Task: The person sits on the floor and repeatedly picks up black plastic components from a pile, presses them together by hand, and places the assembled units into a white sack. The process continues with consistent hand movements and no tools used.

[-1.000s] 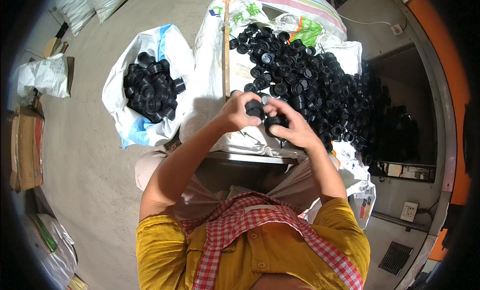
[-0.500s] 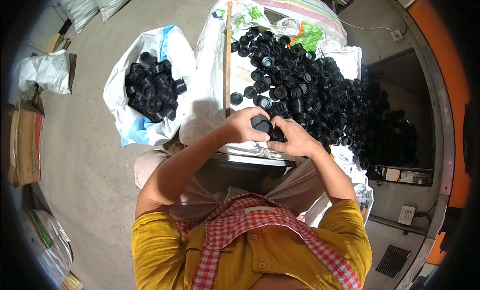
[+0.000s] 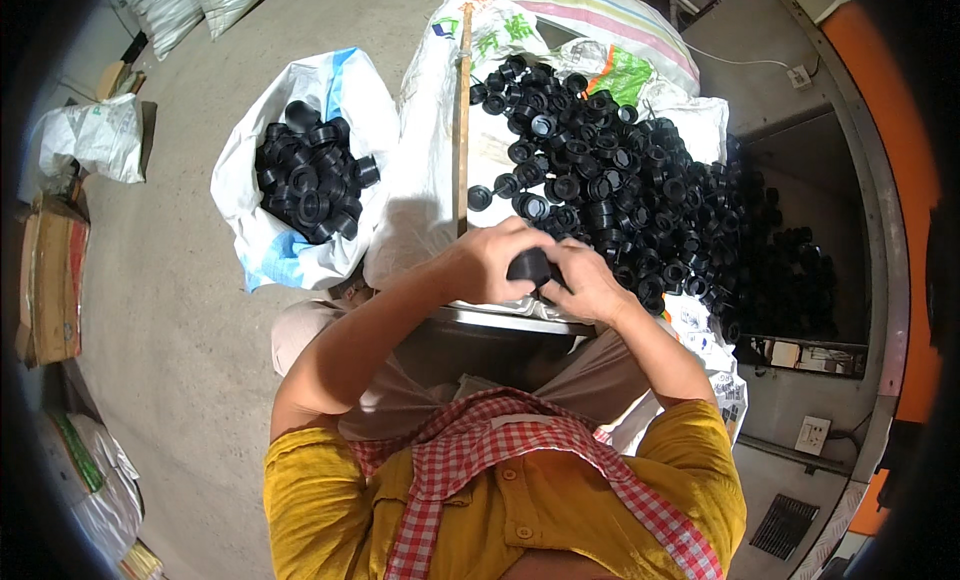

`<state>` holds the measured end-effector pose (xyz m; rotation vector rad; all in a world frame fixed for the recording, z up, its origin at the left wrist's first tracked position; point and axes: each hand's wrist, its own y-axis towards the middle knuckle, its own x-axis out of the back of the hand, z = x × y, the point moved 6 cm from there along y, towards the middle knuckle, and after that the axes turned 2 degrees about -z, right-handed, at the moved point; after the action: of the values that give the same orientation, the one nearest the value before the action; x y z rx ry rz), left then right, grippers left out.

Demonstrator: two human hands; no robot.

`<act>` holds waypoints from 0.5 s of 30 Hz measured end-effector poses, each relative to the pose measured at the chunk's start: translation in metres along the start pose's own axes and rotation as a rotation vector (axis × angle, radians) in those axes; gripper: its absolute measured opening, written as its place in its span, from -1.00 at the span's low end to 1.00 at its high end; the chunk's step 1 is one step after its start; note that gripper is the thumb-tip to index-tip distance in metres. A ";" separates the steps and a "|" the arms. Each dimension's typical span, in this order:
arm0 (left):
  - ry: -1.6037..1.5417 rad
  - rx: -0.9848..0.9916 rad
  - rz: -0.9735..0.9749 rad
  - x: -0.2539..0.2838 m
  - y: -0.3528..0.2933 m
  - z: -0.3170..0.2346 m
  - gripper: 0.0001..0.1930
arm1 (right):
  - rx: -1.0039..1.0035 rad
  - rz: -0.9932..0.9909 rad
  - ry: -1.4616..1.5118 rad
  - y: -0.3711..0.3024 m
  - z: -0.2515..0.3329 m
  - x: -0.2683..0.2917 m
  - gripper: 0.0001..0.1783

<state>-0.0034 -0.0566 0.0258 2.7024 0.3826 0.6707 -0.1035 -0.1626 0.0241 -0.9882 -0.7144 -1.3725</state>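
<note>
A round black plastic cap (image 3: pixel 530 268) is between my two hands, above the near edge of the work surface. Fingers and thumb of my left hand (image 3: pixel 495 260) close round its left side. My right hand (image 3: pixel 592 285) grips from the right, fingertips touching my left fingers at the top. The fingers hide much of the cap, and I cannot tell whether a second piece is under them. Just beyond my hands spreads a large heap of similar black caps (image 3: pixel 610 175), on white woven sacking (image 3: pixel 425 180).
On the left, an open white sack (image 3: pixel 235 190) holds more black caps. A wooden strip (image 3: pixel 463 130) runs along the sacking left of the heap. A metal machine frame (image 3: pixel 880 310) bounds the right side. A cardboard box (image 3: pixel 52 280) stands at the far left.
The cap has turned between my hands: its flat face showed before, now its side does. Both hands have shifted slightly nearer to me, still gripping.
</note>
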 end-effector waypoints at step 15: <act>0.144 -0.289 0.039 -0.028 -0.018 -0.037 -0.49 | -0.279 0.518 1.005 -0.039 -0.023 -0.048 -0.67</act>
<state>-0.0488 -0.0402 0.0391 2.4012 0.2463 0.8634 -0.1497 -0.1582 -0.0225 -0.5059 0.4670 -1.2954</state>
